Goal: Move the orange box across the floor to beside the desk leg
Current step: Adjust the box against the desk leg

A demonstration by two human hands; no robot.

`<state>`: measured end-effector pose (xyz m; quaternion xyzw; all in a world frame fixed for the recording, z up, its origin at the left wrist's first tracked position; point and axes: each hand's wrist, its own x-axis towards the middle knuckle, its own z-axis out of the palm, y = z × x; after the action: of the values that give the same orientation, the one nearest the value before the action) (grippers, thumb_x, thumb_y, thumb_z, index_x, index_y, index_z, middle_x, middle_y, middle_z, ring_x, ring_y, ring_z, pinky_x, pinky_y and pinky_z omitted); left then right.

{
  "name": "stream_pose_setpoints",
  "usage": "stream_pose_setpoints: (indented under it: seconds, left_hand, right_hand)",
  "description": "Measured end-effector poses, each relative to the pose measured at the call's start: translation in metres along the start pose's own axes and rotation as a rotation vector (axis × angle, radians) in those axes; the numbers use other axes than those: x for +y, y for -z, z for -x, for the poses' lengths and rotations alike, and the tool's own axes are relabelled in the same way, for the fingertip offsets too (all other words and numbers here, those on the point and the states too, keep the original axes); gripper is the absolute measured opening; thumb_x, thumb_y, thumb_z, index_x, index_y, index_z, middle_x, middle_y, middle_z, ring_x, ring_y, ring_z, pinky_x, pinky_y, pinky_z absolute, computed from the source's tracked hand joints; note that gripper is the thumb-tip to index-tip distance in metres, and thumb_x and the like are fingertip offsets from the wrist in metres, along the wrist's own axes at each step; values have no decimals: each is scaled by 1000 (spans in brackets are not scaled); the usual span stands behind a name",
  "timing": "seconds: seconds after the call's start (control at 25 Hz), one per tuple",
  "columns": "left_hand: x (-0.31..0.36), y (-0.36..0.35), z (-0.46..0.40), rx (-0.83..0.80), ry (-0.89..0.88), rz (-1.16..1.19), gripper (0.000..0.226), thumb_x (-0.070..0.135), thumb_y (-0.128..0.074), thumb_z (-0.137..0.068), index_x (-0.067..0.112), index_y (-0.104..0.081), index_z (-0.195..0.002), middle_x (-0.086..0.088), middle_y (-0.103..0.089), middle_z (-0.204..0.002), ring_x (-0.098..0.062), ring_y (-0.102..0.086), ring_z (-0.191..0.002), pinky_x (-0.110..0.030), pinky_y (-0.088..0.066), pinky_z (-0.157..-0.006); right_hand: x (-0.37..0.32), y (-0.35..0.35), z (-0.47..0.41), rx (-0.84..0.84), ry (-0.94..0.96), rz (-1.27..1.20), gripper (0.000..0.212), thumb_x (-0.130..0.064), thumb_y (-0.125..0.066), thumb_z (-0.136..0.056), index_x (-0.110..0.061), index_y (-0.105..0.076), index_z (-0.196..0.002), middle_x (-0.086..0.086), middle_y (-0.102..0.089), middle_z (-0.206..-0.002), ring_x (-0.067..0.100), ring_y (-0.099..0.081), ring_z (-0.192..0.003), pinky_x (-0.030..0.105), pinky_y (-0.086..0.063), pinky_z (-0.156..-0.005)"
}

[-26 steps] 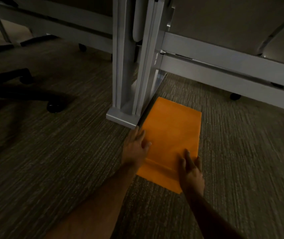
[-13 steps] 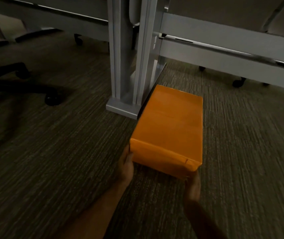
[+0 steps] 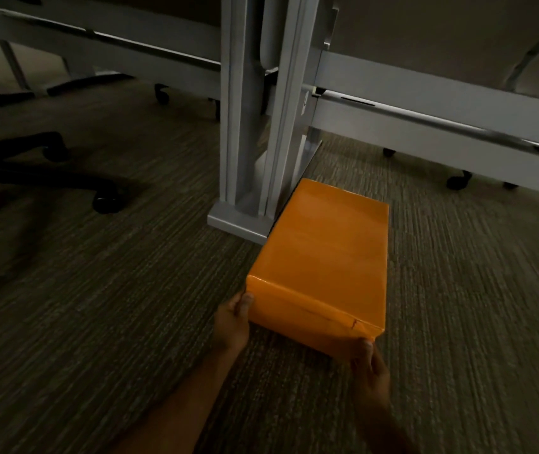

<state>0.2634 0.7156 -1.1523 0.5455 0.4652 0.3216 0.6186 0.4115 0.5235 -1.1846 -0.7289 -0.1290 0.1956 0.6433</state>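
Gripping the orange box [image 3: 323, 257] at its near end, I have my left hand [image 3: 232, 324] on the near left corner and my right hand [image 3: 370, 363] on the near right corner, thumbs on the near face. It lies on the carpet [image 3: 97, 322], far left edge right against the grey desk leg [image 3: 255, 126]. A black chair base [image 3: 48, 178] stands far left.
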Motion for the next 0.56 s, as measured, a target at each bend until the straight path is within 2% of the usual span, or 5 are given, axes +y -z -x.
stream_pose_setpoints:
  seconds: [0.12,0.2,0.36,0.48,0.56]
  left_hand:
    - [1,6,-2,18,18,0,14,37,-49,-101,37,-63,-101,17,-66,-94,2,-60,-88,-21,-44,-72]
    - [3,13,-3,30,1,-11,14,36,-48,-102,35,-63,-103,20,-64,-91,4,-58,-85,-20,-45,-73]
    - [2,21,-11,31,-19,-25,29,33,-49,-102,22,-63,-125,11,-63,-107,-4,-58,-92,-22,-42,-76]
    - [-2,20,-15,22,-14,-34,21,35,-48,-102,32,-67,-108,14,-68,-103,-3,-63,-92,-28,-48,-83]
    - [-4,19,-18,21,-15,-46,20,36,-47,-102,35,-67,-102,13,-70,-97,-4,-65,-93,-29,-49,-82]
  right_hand:
    - [1,-5,-4,-1,-20,27,56,-73,-45,-87,-39,-66,-126,-4,-70,-127,22,-63,-122,58,-48,-105]
    - [3,-9,-6,-29,-25,40,55,-70,-46,-88,-36,-67,-125,-3,-72,-123,23,-65,-119,61,-48,-103]
    - [0,-16,-8,-56,-50,39,45,-74,-48,-85,-45,-71,-111,-6,-73,-117,22,-66,-115,59,-50,-101]
    - [-1,-15,-9,-57,-89,64,43,-72,-47,-86,-40,-72,-103,0,-72,-112,28,-66,-111,60,-53,-96]
    - [-8,-14,-11,-58,-77,146,47,-73,-44,-86,-36,-72,-93,5,-71,-96,33,-68,-96,64,-54,-89]
